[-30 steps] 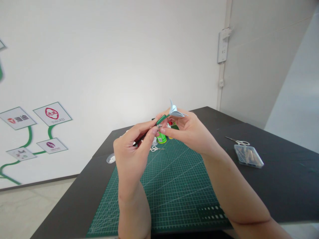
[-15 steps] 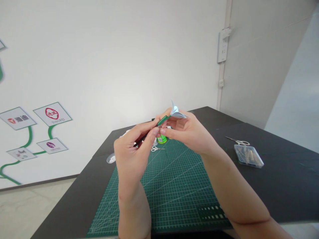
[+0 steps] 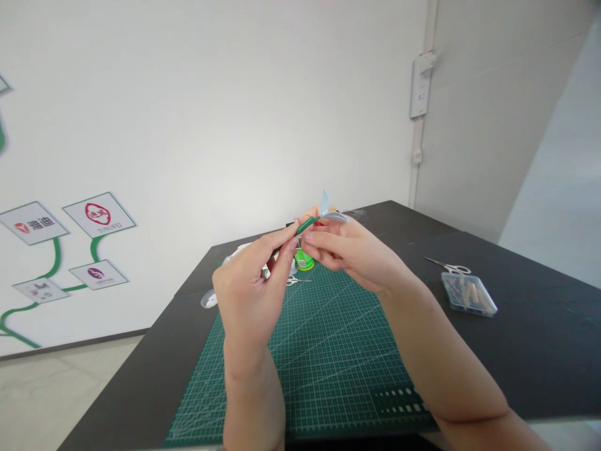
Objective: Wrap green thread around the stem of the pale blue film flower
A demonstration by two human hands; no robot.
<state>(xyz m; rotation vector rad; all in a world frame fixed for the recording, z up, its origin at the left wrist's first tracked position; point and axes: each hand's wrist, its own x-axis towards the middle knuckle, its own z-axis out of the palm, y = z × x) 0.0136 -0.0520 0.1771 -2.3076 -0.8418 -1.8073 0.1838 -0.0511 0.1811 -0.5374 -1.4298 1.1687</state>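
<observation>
A craft flower with pale blue petals (image 3: 325, 207) and a green stem (image 3: 306, 225) is held up above the cutting mat, tilted with its petals to the upper right. My left hand (image 3: 251, 275) pinches the lower, dark part of the stem between thumb and fingers. Close beside it, my right hand (image 3: 350, 247) has its fingers curled around the stem just below the petals, thumb and index finger together. Whether the right fingertips also hold something thin cannot be made out. The palm side of both hands is partly hidden.
Beneath my arms lies a green cutting mat (image 3: 328, 338) on a black table (image 3: 530, 351). Behind my hands are a bright green tub (image 3: 304, 260) and small scissors (image 3: 298, 280). At right, other scissors (image 3: 453, 268) lie by a clear plastic box (image 3: 468, 294). A round clear dish (image 3: 209, 299) sits left.
My right hand has turned, its fingers curling in more under the stem. The flower has rotated, its petals now showing more edge-on. My left hand has barely shifted.
</observation>
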